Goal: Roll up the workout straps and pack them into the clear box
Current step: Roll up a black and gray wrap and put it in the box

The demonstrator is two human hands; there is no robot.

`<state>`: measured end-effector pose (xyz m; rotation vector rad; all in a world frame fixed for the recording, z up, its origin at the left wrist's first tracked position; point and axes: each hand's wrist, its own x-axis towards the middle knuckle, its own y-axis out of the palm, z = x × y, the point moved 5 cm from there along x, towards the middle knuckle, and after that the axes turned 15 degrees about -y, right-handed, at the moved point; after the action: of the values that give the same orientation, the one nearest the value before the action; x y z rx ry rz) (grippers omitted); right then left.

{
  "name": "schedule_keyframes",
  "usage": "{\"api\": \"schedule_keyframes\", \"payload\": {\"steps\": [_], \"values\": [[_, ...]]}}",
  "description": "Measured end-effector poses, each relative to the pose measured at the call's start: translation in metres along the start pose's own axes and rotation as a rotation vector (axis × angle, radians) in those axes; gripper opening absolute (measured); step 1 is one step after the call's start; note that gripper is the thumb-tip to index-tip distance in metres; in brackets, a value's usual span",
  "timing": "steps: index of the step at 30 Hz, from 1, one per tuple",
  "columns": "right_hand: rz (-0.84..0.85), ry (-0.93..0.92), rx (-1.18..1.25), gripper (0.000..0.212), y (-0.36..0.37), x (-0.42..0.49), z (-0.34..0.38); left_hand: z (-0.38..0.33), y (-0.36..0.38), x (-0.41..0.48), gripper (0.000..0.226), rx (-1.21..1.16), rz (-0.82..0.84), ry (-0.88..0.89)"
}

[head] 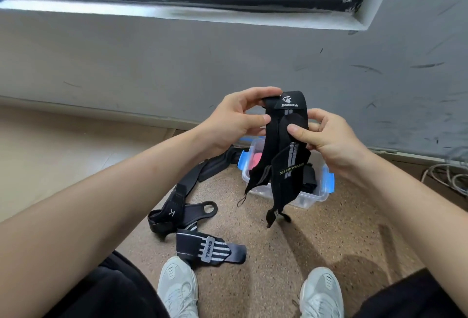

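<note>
Black strap (293,112) hung folded between both hands: the left hand (234,119) pinched its top end, the right hand (329,138) pinched its middle. Below the right hand sat the clear box (315,197); below the left hand lay loose straps (177,206).

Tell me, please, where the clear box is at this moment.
In the head view, the clear box sits on the floor just right of centre, below the right hand, partly behind the hanging black strap.
</note>
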<state>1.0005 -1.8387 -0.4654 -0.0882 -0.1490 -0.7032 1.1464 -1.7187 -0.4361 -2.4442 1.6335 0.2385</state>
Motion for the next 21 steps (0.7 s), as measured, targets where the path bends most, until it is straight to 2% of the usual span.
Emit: {"api": "schedule_keyframes", "payload": {"steps": [4, 7, 10, 14, 17, 21], "values": [[0.001, -0.032, -0.009, 0.011, 0.003, -0.002, -0.009, 0.009, -0.007, -0.001, 0.048, 0.052, 0.000, -0.056], [0.040, -0.056, 0.005, 0.016, 0.007, -0.003, -0.015, 0.018, -0.013, -0.004, 0.048, 0.115, -0.002, -0.111], [0.190, -0.098, 0.030, 0.034, 0.010, -0.003, -0.016, 0.030, -0.020, -0.005, 0.050, 0.128, 0.009, -0.200], [0.371, -0.053, 0.042, 0.051, 0.012, -0.007, -0.025, 0.037, -0.024, -0.003, 0.053, -0.008, 0.029, -0.264], [0.384, -0.025, 0.013, 0.050, 0.012, -0.011, -0.035, 0.038, -0.028, 0.001, 0.052, -0.164, 0.008, -0.263], [0.418, -0.039, -0.047, 0.048, 0.012, -0.013, -0.037, 0.043, -0.034, 0.004, 0.049, -0.261, -0.126, -0.183]]}}
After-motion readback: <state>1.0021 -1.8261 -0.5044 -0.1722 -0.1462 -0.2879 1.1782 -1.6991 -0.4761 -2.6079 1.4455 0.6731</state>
